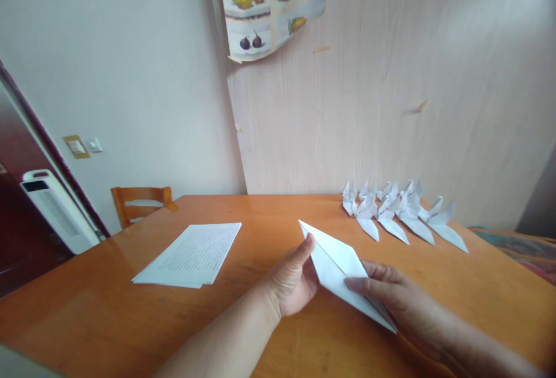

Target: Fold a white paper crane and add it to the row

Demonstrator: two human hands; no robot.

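Soft indoor light, pale glare on upper-right wall [490,30], blurred outer edges

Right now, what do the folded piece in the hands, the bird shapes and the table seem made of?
Folded piece: matte white paper, judging by its thin edges and straight creases. Bird shapes: apparently whitish paper too, with pointed folds. Table: orange-brown, glossy, with reflections; probably wood, though possibly laminate.
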